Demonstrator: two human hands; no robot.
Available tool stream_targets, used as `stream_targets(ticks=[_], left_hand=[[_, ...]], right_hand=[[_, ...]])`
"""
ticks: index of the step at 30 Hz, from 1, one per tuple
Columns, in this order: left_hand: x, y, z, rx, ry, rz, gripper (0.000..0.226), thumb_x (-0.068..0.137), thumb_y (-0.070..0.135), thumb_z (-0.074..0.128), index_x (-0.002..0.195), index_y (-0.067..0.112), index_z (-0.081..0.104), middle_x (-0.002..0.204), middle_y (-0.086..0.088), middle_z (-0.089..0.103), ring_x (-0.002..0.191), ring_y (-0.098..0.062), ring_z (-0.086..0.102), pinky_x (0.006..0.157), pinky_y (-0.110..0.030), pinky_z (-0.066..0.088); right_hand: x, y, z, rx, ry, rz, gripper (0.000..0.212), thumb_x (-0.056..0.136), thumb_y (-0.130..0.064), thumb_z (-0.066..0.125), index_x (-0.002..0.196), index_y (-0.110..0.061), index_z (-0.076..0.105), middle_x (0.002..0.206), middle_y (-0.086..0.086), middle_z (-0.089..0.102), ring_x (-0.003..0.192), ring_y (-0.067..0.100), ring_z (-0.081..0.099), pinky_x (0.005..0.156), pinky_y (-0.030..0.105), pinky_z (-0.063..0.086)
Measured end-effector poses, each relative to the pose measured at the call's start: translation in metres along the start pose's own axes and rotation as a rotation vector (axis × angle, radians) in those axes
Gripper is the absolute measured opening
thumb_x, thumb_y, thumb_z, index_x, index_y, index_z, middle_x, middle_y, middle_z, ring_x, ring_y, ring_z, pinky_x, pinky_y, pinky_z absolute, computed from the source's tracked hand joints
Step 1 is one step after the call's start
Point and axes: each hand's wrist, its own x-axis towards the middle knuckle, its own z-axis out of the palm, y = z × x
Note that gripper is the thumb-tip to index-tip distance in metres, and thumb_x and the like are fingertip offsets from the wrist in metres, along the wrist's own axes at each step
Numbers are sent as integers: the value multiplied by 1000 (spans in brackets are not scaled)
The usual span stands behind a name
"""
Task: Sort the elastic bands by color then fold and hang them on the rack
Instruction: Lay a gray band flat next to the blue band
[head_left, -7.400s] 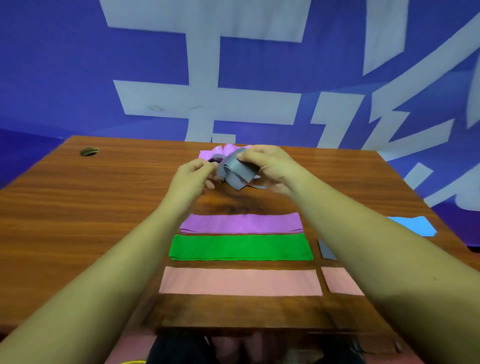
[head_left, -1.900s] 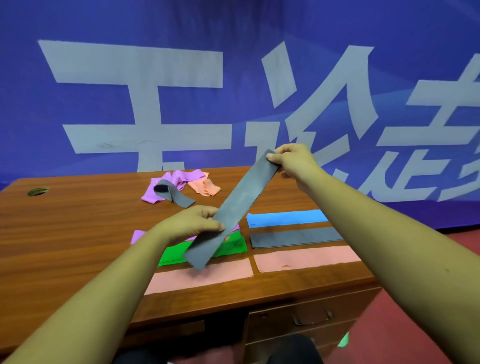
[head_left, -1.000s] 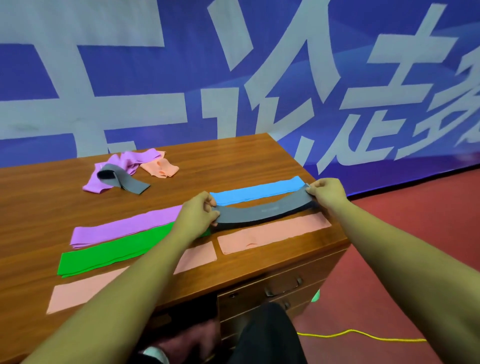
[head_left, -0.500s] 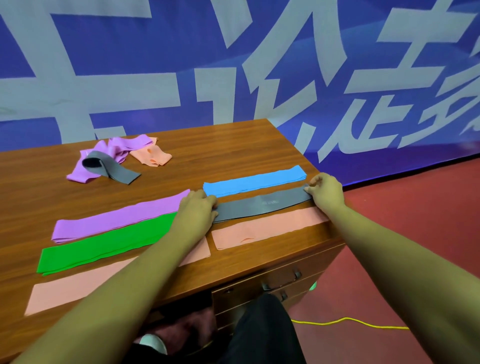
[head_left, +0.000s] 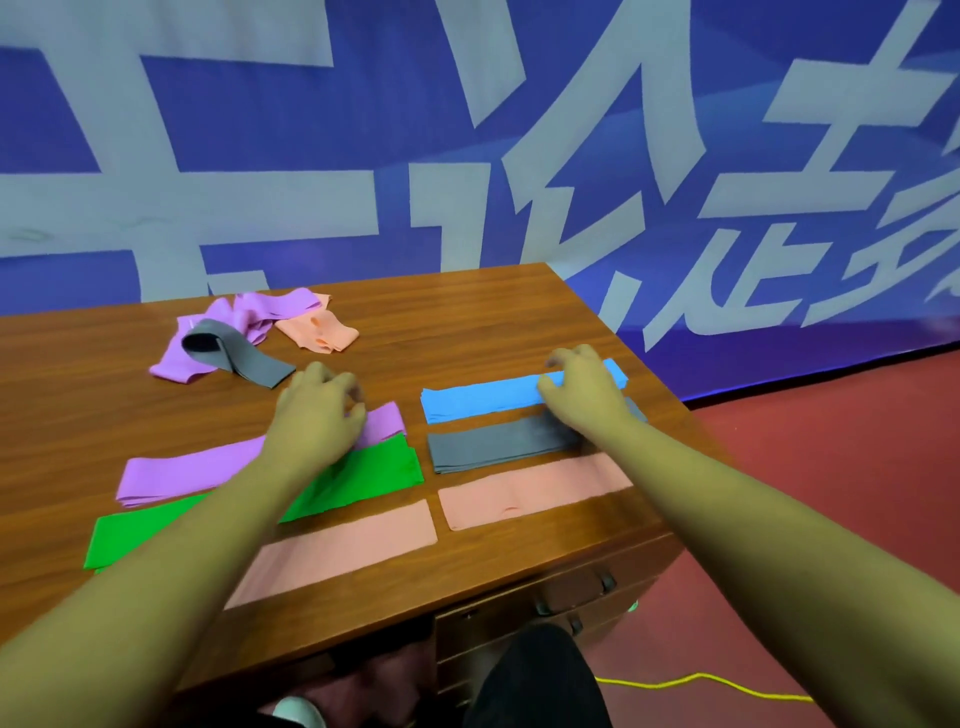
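Hands lifted off grey band (head_left: 498, 441), now flat on surface (head_left: 467, 322) between blue band (head_left: 478, 397) and pink band (head_left: 535, 488). Left hand (head_left: 317, 421), right hand (head_left: 582, 400): fingers loosely curled, empty. Sorting step; next, reach far pile (head_left: 244, 338).
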Motion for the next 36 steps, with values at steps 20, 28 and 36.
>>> stream_targets(ticks=[20, 28, 36], left_hand=[[56, -182, -17, 272, 117, 67, 27, 80, 15, 72, 106, 20, 74, 117, -19, 57, 93, -42, 54, 67, -44, 48], [80, -196, -11, 263, 224, 149, 9, 78, 24, 74, 84, 17, 73, 106, -11, 54, 89, -32, 46, 69, -36, 32], [77, -164, -60, -153, 367, -12, 12, 91, 22, 66, 97, 17, 75, 114, -7, 51, 110, -24, 46, 91, -29, 38]], right_hand=[[55, -263, 179, -33, -261, -418, 35, 84, -25, 56, 118, -22, 62, 120, 10, 58, 116, 33, 50, 97, 42, 41], [79, -257, 207, 145, -164, -507, 16, 93, -24, 56, 103, -21, 68, 103, 7, 56, 102, 29, 54, 91, 44, 44], [79, -287, 120, 718, -76, -313, 15, 99, -17, 44, 92, -15, 57, 73, 9, 66, 62, 22, 68, 63, 38, 54]])
